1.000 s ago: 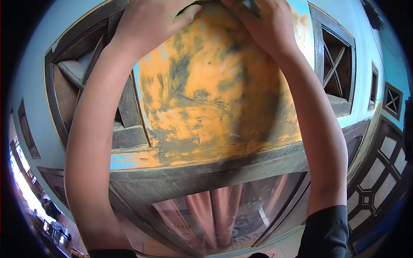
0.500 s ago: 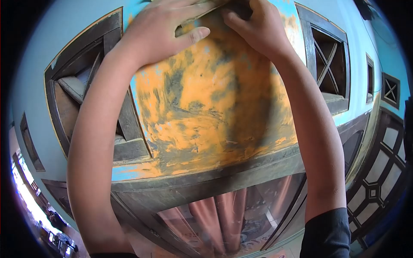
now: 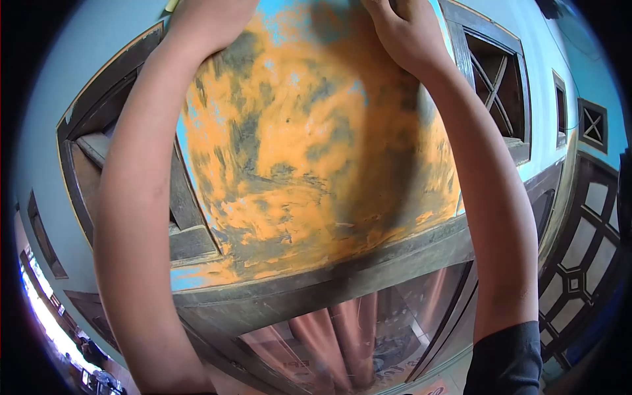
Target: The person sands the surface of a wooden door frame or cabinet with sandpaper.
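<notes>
A wall panel (image 3: pixel 289 151) in front of me is blotched with orange, dark grey and light blue. My left hand (image 3: pixel 214 23) is at the panel's upper left, with its fingers cut off by the top edge of the view. The tip of a pale yellowish object (image 3: pixel 171 6) shows just left of that hand; whether the hand holds it is unclear. My right hand (image 3: pixel 408 29) is at the panel's upper right, fingers bent and partly out of view. What it holds, if anything, is hidden.
Dark wooden frames with crossed bars stand left (image 3: pixel 79 178) and right (image 3: pixel 497 85) of the panel. Below runs a dark beam (image 3: pixel 316 283) above glass with reddish-brown curtains (image 3: pixel 336 342). A latticed door (image 3: pixel 579 263) is at the far right.
My left hand has moved left and up, away from my right hand, uncovering more of the panel's top. The view has shifted slightly.
</notes>
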Demonstrator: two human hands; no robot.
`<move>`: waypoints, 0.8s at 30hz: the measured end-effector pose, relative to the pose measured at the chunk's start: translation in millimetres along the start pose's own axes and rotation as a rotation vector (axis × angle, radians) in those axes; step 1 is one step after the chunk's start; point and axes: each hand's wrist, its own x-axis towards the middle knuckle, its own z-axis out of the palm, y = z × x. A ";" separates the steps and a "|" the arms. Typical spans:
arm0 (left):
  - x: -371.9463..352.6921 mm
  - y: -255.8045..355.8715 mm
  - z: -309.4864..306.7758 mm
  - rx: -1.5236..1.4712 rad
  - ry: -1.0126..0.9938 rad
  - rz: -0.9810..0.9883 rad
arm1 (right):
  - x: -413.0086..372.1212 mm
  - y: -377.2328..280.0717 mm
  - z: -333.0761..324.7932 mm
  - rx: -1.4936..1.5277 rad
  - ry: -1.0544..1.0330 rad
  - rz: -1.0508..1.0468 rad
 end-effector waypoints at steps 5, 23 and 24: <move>-15.7 32.6 8.8 0.058 -0.030 0.100 | 1.8 26.0 22.8 -0.628 0.179 0.024; -3.4 38.9 5.3 -0.004 -0.073 0.108 | 0.8 27.9 16.6 -0.588 0.098 0.105; 1.1 25.5 6.8 0.020 -0.056 0.086 | 0.5 29.3 15.9 -0.611 0.100 0.104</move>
